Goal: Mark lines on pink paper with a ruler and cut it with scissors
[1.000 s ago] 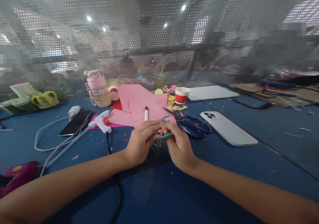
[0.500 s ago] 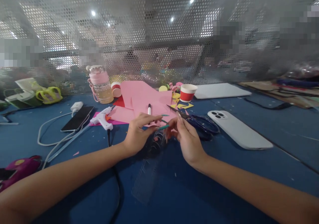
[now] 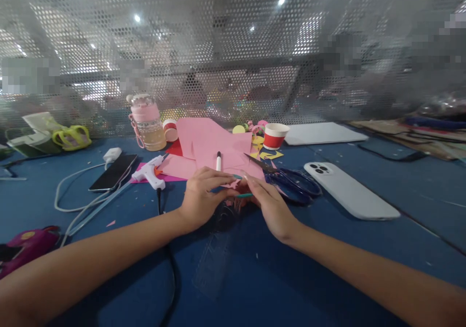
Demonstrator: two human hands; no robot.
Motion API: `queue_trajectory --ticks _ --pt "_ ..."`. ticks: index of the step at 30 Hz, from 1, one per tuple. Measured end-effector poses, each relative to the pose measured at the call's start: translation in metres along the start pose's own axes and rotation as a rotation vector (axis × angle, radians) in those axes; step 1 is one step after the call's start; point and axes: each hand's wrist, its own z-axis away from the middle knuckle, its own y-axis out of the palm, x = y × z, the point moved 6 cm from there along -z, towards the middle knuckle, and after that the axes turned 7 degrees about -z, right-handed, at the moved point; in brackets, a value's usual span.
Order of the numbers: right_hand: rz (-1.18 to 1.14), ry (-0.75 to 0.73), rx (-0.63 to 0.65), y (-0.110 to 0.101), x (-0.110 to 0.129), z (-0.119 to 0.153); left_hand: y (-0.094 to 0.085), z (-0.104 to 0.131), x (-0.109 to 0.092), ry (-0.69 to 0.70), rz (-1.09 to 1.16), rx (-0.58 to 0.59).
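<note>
A thin teal strip, curved into a loop, is between my hands above the blue table. My left hand pinches its left side between thumb and fingers. Against its right side lies my right hand, fingers bent together around it, the fingertips partly hidden. Just beyond are pink paper sheets with a black-capped white marker. Dark blue-handled scissors lie right of my right hand. Beneath my hands a clear ruler rests on the table.
On the left are a white glue gun, a black phone, a cable and a pink-lidded bottle. To the right are a red-and-white paper cup, a white phone and a white flat panel.
My right hand has moved slightly left and flattened over the teal strip. The strip's lower edge has shifted down and right, and my hands are closer together.
</note>
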Motion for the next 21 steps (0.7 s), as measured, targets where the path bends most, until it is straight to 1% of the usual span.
queue_trajectory --ticks 2,5,8,11,17,19,21 --pt "0.020 0.009 0.043 0.002 0.002 0.000 -0.002 0.001 -0.002 0.076 -0.093 -0.016" --pt "0.183 -0.054 0.090 0.003 0.009 0.000 -0.002 0.002 -0.005 0.157 -0.182 -0.031" --pt "0.368 -0.161 0.173 0.007 0.016 -0.001 0.000 0.003 -0.005 0.182 -0.179 -0.009" --pt "0.424 -0.216 0.226 0.008 0.018 -0.003 0.001 0.004 -0.006 0.182 -0.185 0.014" --pt "0.405 -0.213 0.230 0.005 0.015 -0.005 0.004 0.007 -0.009 0.202 -0.169 0.059" --pt "0.382 -0.186 0.206 0.004 0.014 -0.006 0.006 0.007 -0.009 0.185 -0.155 0.078" --pt "0.343 -0.151 0.163 0.001 0.013 -0.006 0.008 0.006 -0.007 0.141 -0.087 0.116"
